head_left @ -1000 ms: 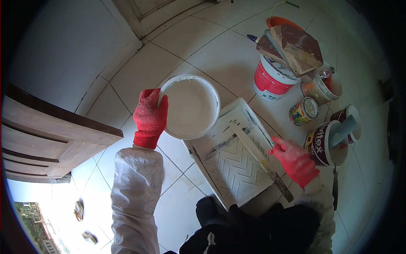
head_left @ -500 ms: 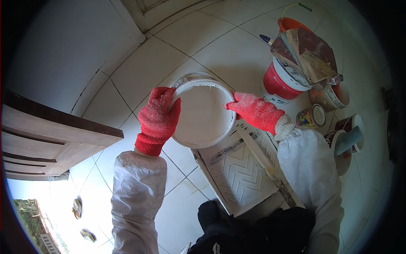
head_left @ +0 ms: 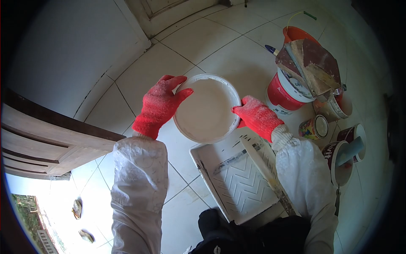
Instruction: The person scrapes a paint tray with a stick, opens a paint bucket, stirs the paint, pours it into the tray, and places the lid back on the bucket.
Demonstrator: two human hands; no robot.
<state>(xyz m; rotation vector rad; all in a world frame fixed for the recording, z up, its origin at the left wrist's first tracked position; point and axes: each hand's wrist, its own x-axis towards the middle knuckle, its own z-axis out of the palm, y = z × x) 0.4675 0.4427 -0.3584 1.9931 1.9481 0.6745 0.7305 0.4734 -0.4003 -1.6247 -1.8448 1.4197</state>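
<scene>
Red-gloved, the right grip (head_left: 258, 116) was closed on the rim of the white bucket (head_left: 209, 76), thumb at the lip and fingers tucked outside and below; the left grip (head_left: 160, 103) sat at the opposite side, thumb over the rim and fingers outside it, though whether it was squeezing I could not tell. The bucket was just beyond the far end of the paint tray (head_left: 241, 180); whether it touched the floor (head_left: 179, 199) was hidden. Pale contents (head_left: 207, 112), probably liquid paint, suggested a weighty load, apt to slosh if tilted. The bucket looked like plastic, likely stiff around the thickened rim and hardly fragile, yet slippery wherever the lip was wet. Two opposite points under that lip seemed the surest hold. A wooden stick (head_left: 262, 167) slanted along the tray's right side. Farther out, a small tin (head_left: 313, 128) stood to the tray's right, a red-banded pail (head_left: 281, 93) bearing boards (head_left: 327, 61) stood beyond its far right corner, and a wooden door (head_left: 59, 139) stood well apart to its left.
</scene>
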